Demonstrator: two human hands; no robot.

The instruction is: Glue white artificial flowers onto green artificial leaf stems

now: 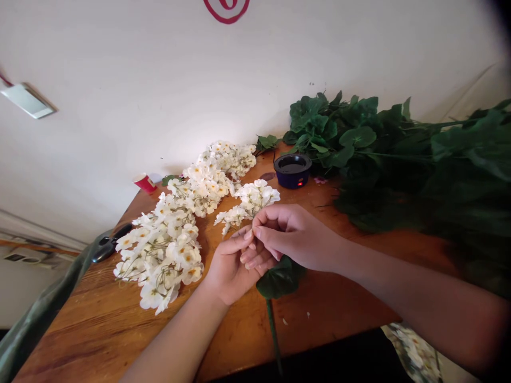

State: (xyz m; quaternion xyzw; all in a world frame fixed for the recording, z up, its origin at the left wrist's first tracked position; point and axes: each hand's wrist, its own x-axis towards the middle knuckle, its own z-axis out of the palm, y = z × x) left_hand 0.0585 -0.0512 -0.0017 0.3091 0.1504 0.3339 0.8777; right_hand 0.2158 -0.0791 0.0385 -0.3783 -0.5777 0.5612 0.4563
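My left hand (pixel 233 268) and my right hand (pixel 293 234) meet over the wooden table (pixel 99 330), both closed on one artificial flower stem (pixel 273 330). The stem's white blossom head (pixel 249 205) sticks out just past my fingertips. A dark green leaf (pixel 279 279) hangs below my hands, and the green stalk runs down towards the table's near edge. My fingers pinch together right where the blossoms join the stalk.
A long heap of loose white flower clusters (pixel 179 223) lies to the left. A pile of green leafy stems (pixel 399 159) fills the right side. A small dark blue pot (pixel 293 170) with a red light stands behind, a red cup (pixel 144 182) at the far left corner, and a black tool (pixel 107 244) at the left edge.
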